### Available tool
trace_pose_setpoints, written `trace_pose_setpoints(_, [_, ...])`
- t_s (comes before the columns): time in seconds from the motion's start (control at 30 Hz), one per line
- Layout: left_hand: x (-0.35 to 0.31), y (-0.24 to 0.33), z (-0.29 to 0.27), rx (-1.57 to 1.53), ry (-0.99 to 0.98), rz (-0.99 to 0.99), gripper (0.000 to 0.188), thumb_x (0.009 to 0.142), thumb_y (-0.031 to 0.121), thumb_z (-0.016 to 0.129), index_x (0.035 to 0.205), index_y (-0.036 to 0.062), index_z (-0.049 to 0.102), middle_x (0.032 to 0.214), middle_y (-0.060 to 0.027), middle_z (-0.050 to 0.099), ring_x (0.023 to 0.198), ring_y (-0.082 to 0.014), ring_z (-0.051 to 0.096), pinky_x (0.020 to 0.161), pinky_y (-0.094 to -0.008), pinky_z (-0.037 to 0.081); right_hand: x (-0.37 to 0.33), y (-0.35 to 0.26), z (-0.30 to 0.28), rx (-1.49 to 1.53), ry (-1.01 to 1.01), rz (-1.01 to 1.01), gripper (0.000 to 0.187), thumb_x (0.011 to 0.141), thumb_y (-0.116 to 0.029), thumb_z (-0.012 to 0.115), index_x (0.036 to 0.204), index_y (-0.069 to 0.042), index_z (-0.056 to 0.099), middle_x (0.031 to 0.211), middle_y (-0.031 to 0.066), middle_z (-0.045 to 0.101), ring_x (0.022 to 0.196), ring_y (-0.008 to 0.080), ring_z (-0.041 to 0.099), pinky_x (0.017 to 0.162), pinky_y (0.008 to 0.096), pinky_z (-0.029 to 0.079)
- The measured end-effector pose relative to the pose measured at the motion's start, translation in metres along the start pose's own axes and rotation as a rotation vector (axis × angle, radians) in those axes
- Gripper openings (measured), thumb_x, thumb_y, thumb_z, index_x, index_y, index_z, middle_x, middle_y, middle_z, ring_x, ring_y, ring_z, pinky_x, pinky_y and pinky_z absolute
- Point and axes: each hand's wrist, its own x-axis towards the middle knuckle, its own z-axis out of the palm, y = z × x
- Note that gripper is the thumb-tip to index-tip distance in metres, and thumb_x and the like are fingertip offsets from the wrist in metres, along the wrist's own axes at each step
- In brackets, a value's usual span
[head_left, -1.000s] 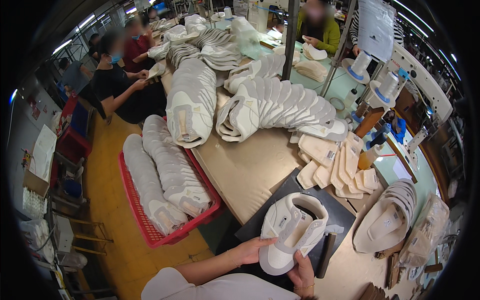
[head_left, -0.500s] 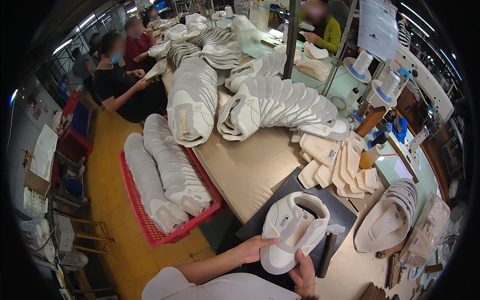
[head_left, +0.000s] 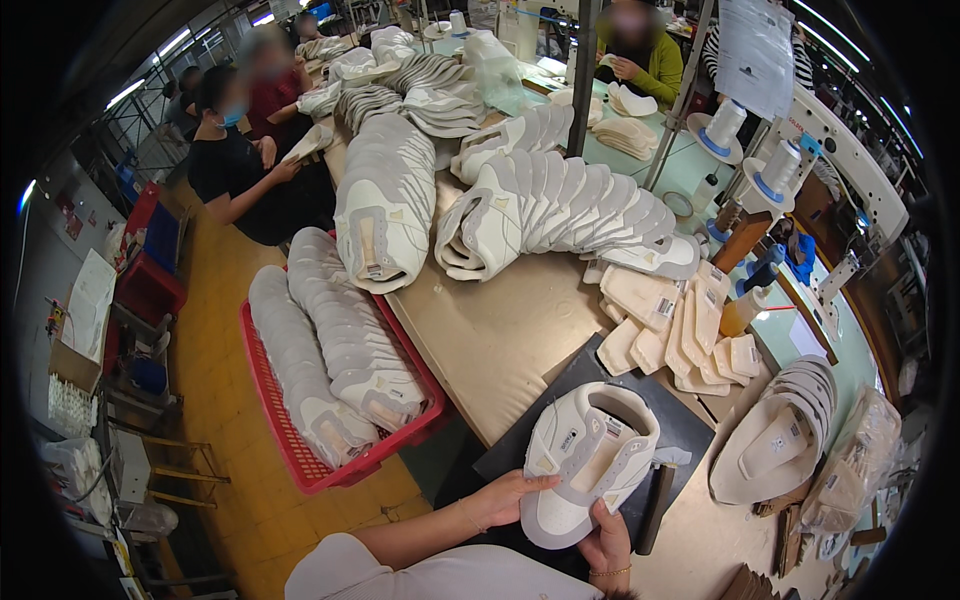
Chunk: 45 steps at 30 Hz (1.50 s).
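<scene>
A white and grey shoe upper [head_left: 578, 482] rests over a black mat [head_left: 682, 420] at the table's near edge, its toe toward me. My left hand [head_left: 505, 500] grips the toe's left side, thumb on top. On the right side of the toe, my right hand [head_left: 607, 540] holds it with the thumb up along the edge. The fingers of both hands are partly hidden beneath the upper. Just right of it lies a hammer [head_left: 656, 510] with a dark handle.
Cream shoe-shaped pieces [head_left: 685, 325] are fanned beyond the mat. Rows of stacked uppers [head_left: 385, 200] cover the table's far part. A red basket [head_left: 300, 465] of uppers stands left. More stacked uppers [head_left: 775, 440] and a plastic-wrapped bundle [head_left: 850, 465] lie right. Co-workers are at the far left and back.
My hands and the shoe upper stay almost still. In the background, co-workers at the far left and back have shifted slightly.
</scene>
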Motion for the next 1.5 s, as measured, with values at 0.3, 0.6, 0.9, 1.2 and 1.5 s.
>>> trace_pose_setpoints(0.3, [0.001,-0.003,-0.001,-0.06,-0.057,-0.017,0.055,0.09,0.023,0.067,0.134,-0.0018,0.046,0.127,-0.0125,0.058,0.116,-0.0227,0.057,0.102,-0.037,0.044,0.002,0.009,-0.004,0.091,-0.063,0.039,0.064,0.085,-0.021,0.072,0.138,-0.004,0.041,0.133,0.0098,0.055,0.122,0.0282,0.052,0.106,0.0462,0.04])
trace_pose_setpoints(0.6, [0.001,-0.002,0.0,-0.079,-0.045,-0.037,0.055,0.09,0.026,0.067,0.134,-0.0002,0.046,0.127,-0.0116,0.058,0.117,-0.0222,0.056,0.102,-0.0369,0.043,0.004,0.011,-0.007,0.099,-0.1,0.052,0.066,0.086,-0.024,0.071,0.141,-0.006,0.038,0.135,0.0091,0.052,0.124,0.0275,0.051,0.108,0.0464,0.038])
trace_pose_setpoints(0.9, [0.001,-0.004,0.001,-0.059,-0.033,-0.022,0.055,0.09,0.027,0.067,0.133,0.0006,0.046,0.125,-0.0104,0.059,0.115,-0.0212,0.057,0.102,-0.036,0.044,0.002,0.015,-0.001,0.075,-0.114,-0.001,0.066,0.086,-0.03,0.07,0.14,-0.006,0.04,0.136,0.0094,0.053,0.125,0.0279,0.049,0.109,0.0459,0.036])
trace_pose_setpoints(1.2, [-0.001,-0.01,0.009,-0.141,-0.059,-0.012,0.055,0.091,0.03,0.065,0.133,0.0015,0.046,0.122,-0.0102,0.06,0.113,-0.0222,0.057,0.1,-0.0376,0.044,0.005,0.023,-0.001,0.139,-0.151,-0.014,0.068,0.088,-0.031,0.068,0.142,-0.004,0.037,0.136,0.0098,0.052,0.124,0.0275,0.05,0.108,0.045,0.037])
trace_pose_setpoints(1.5, [0.001,-0.012,0.013,-0.084,0.052,-0.054,0.055,0.093,0.03,0.061,0.133,-0.0046,0.046,0.128,-0.0141,0.058,0.117,-0.0247,0.056,0.103,-0.038,0.042,0.0,0.017,0.003,0.099,-0.109,-0.072,0.071,0.083,-0.026,0.074,0.141,-0.005,0.038,0.136,0.0084,0.052,0.123,0.0265,0.051,0.107,0.0434,0.039])
